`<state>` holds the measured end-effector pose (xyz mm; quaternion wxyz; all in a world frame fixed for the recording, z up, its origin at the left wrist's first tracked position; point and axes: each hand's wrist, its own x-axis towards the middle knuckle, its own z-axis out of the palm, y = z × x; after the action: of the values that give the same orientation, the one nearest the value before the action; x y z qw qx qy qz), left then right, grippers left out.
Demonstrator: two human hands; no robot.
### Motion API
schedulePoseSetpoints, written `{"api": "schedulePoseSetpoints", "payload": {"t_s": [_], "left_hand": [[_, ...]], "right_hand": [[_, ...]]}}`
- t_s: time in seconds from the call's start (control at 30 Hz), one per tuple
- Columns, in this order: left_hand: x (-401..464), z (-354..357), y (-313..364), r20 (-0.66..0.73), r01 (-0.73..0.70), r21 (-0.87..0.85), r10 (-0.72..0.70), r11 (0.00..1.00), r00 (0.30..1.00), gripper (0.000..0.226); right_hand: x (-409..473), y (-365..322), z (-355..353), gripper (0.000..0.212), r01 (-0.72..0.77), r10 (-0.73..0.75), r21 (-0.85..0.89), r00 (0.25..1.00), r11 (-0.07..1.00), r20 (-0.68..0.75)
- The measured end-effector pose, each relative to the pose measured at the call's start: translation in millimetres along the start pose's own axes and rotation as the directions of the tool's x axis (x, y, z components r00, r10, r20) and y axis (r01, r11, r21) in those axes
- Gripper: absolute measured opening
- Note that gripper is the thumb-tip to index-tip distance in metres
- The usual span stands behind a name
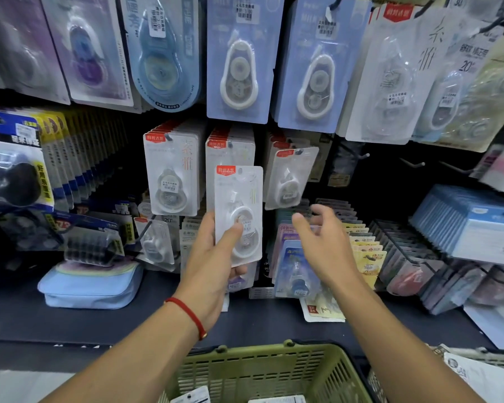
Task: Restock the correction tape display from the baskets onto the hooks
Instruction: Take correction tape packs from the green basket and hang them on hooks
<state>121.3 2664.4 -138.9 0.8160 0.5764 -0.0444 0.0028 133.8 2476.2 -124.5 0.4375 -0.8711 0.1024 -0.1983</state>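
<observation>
I see one white correction tape pack (239,213) held upright in my left hand (213,257), thumb across its blister, fingers curled behind. Just above it hang three hooks of matching packs (172,175). My right hand (323,242) hovers beside the pack, fingers spread and holding nothing. Below both wrists sits the green basket (262,370).

A pale blue pouch (90,286) is lying flat on the dark shelf (70,321). Black blister packs (15,167) are hanging above it, and blue boxes (472,222) are leaning at far right.
</observation>
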Motion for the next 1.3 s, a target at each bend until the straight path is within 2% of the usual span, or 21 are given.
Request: {"api": "schedulePoseSetpoints", "payload": {"t_s": [0.07, 0.13, 0.17, 0.3, 0.43, 0.53, 0.7, 0.77, 0.8, 0.83, 0.87, 0.9, 0.93, 1.0, 1.07, 1.13, 1.2, 1.3], "left_hand": [[-1.1, 2.9, -0.5, 0.034, -0.009, -0.005, 0.009, 1.0, 0.999, 0.025], [-1.8, 5.5, -0.6, 0.059, -0.012, -0.013, 0.013, 1.0, 0.998, 0.026], [-2.3, 6.5, -0.7, 0.079, -0.014, -0.009, 0.014, 1.0, 0.997, 0.028], [-4.9, 8.4, -0.1, 0.149, -0.017, -0.001, 0.016, 1.0, 0.989, 0.045], [-7.1, 9.8, 1.6, 0.258, 0.015, 0.001, -0.015, 1.0, 0.966, 0.056], [-9.9, 12.9, 3.2, 0.338, 0.046, -0.034, -0.032, 0.998, 0.941, 0.061], [-7.6, 13.4, 1.9, 0.372, 0.087, -0.135, -0.03, 0.987, 0.928, 0.072], [-6.0, 12.8, 2.4, 0.361, 0.067, -0.096, -0.028, 0.993, 0.932, 0.073], [-4.2, 11.4, 2.5, 0.331, 0.011, -0.013, -0.006, 1.0, 0.944, 0.071], [-1.4, 8.7, 2.7, 0.281, -0.074, 0.116, 0.039, 0.99, 0.959, 0.067], [1.6, 4.5, 2.9, 0.231, -0.158, 0.268, 0.096, 0.95, 0.968, 0.065], [5.0, -0.2, 3.3, 0.199, -0.228, 0.422, 0.155, 0.877, 0.968, 0.064], [8.5, -5.0, 3.8, 0.192, -0.286, 0.559, 0.214, 0.778, 0.958, 0.066], [15.3, -13.1, 4.6, 0.221, -0.374, 0.719, 0.316, 0.586, 0.922, 0.07], [23.0, -17.1, 2.6, 0.246, -0.414, 0.767, 0.372, 0.49, 0.895, 0.071], [29.2, -18.3, -1.3, 0.266, -0.43, 0.784, 0.384, 0.448, 0.884, 0.073], [34.3, -19.9, -7.5, 0.286, -0.432, 0.793, 0.364, 0.429, 0.886, 0.076], [39.2, -24.4, -14.3, 0.316, -0.439, 0.8, 0.336, 0.409, 0.887, 0.082]], "right_hand": [[-7.8, -4.2, 4.3, 0.031, 0.044, -0.075, 0.192, 0.984, 0.98, 0.159], [-14.3, -6.6, 10.3, 0.022, 0.1, -0.174, 0.262, 0.945, 0.96, 0.278], [-16.0, -6.4, 13.1, 0.02, 0.109, -0.197, 0.297, 0.937, 0.949, 0.288], [-16.5, -9.1, 14.2, 0.016, 0.093, -0.171, 0.453, 0.976, 0.886, 0.133], [-11.1, -10.2, 8.2, 0.015, 0.11, -0.087, 0.501, 0.994, 0.859, -0.07], [-7.7, -10.1, 4.1, 0.024, 0.089, -0.048, 0.522, 0.995, 0.848, -0.091], [-2.3, -9.8, 0.0, 0.029, 0.114, -0.037, 0.572, 0.989, 0.812, -0.145], [-0.5, -9.1, -0.2, 0.031, 0.085, -0.014, 0.573, 0.992, 0.816, -0.126], [0.6, -7.3, 0.5, 0.035, 0.07, -0.015, 0.501, 0.993, 0.863, -0.114], [1.6, -3.5, 1.1, 0.041, 0.082, -0.04, 0.355, 0.992, 0.931, -0.124], [2.1, 1.8, 1.4, 0.047, 0.131, -0.105, 0.156, 0.981, 0.979, -0.16], [2.7, 7.5, 1.8, 0.051, 0.21, -0.214, -0.044, 0.956, 0.977, -0.201], [3.2, 11.8, 1.9, 0.051, 0.317, -0.359, -0.205, 0.906, 0.926, -0.222], [6.9, 15.5, 5.3, 0.046, 0.5, -0.588, -0.399, 0.798, 0.768, -0.131], [15.5, 17.6, 13.0, 0.049, 0.566, -0.629, -0.487, 0.776, 0.665, 0.042], [25.2, 17.0, 20.4, 0.054, 0.535, -0.551, -0.545, 0.82, 0.645, 0.153], [34.5, 14.5, 24.7, 0.057, 0.492, -0.478, -0.573, 0.858, 0.655, 0.19], [40.5, 12.0, 26.9, 0.058, 0.473, -0.444, -0.571, 0.873, 0.671, 0.201]]}}
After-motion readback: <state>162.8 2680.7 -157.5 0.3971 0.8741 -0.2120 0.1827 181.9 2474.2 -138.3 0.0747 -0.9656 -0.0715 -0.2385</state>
